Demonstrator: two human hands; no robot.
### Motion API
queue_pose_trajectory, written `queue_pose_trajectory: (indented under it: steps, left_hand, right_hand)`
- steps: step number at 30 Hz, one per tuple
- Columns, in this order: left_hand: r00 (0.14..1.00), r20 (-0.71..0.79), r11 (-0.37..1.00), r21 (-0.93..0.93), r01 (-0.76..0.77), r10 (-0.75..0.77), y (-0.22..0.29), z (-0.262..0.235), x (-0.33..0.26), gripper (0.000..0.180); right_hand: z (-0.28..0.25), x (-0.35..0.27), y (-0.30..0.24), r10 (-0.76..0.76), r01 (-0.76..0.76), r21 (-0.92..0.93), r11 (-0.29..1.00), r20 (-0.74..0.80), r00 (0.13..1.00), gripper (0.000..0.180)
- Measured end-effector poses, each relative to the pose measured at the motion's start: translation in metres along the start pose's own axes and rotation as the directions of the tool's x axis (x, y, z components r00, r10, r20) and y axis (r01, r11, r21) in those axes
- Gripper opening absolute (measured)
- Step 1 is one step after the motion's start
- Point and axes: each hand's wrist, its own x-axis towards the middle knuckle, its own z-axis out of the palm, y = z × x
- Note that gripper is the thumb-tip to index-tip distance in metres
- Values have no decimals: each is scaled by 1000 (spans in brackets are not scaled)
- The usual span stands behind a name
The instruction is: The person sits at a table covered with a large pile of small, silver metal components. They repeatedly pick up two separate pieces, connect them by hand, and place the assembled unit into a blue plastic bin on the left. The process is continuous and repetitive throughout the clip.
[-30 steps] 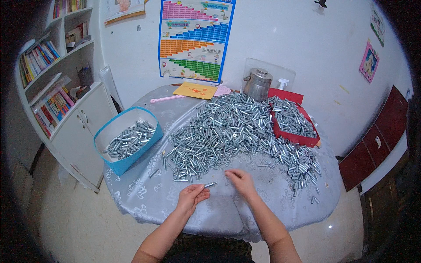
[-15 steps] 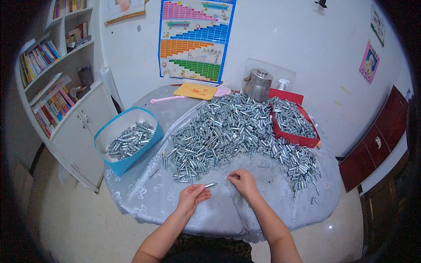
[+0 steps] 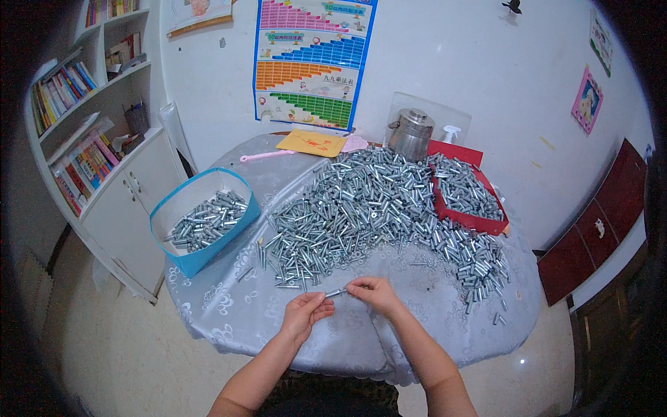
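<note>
1. Head view showed the left hand (image 3: 304,311) pinching one end of a small metal bolt (image 3: 335,293), fingers closed on it; the right hand (image 3: 375,292) gripped the other end, fingers likewise closed; the bolt hung just above the counter (image 3: 229,306), between the two hands and near the front edge of the heap.
2. To do this well, I judged, the left hand should have held the bolt steady and level while the right fingertips did the turning; keeping the piece low over the cloth would have let a dropped part land close by rather than roll off the rim.
3. At far left stood a white bookshelf (image 3: 83,132) with coloured books and a cupboard below; nearer, a blue bin (image 3: 201,215) at the counter's left edge held a modest layer of metal parts.
4. The round counter wore a pale patterned cloth; a large heap of metal parts (image 3: 361,208) covered its middle and trailed down the right side.
5. Behind the heap lay a yellow envelope (image 3: 311,143) and a pink swatter (image 3: 278,153); a colourful chart (image 3: 313,62) hung on the white wall.
6. Further right sat a steel lidded pot (image 3: 410,133), then a red tray (image 3: 465,198) filled with parts; a dark red cabinet (image 3: 597,222) stood at far right.
</note>
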Motion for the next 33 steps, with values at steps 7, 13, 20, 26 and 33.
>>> queue_pose_trajectory:
  steps: [7,13,20,26,33]
  left_hand:
    - [1000,-3,1000,-18,1,-1,0,-1,0,17]
    - [1000,1,999,-38,11,-11,0,-3,1,17]
    - [1000,-7,999,-34,14,-15,2,-2,1,17]
    - [1000,-2,999,-51,1,-1,-1,-4,2,17]
    - [1000,-1,999,-43,-2,2,0,-3,2,16]
  right_hand:
    - [6,-2,2,-69,69,-44,997,-18,997,20]
    - [9,-4,-11,-230,200,-277,940,-81,970,25]
    - [-19,29,0,-346,63,-618,784,-351,870,20]
    - [-27,41,9,-333,22,-657,753,-354,874,19]
    - [-16,33,1,-333,68,-699,712,-251,909,21]
